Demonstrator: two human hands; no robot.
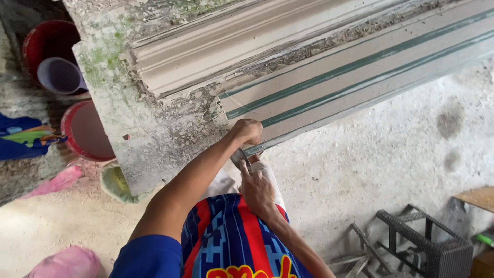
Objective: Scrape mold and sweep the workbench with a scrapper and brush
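Gripping moulding strip (360, 77) end w/ left hand (247, 132), right hand (257, 189) just below

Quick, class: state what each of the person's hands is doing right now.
Left hand: closed in a fist at the end of the long striped moulding.
Right hand: gripping a thin dark tool.

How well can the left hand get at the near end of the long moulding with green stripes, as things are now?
Probably yes. The left hand already rests on the near end of the long moulding with green stripes, and nothing lies between them. The right hand is just below, touching a thin dark tool, and does not block it.
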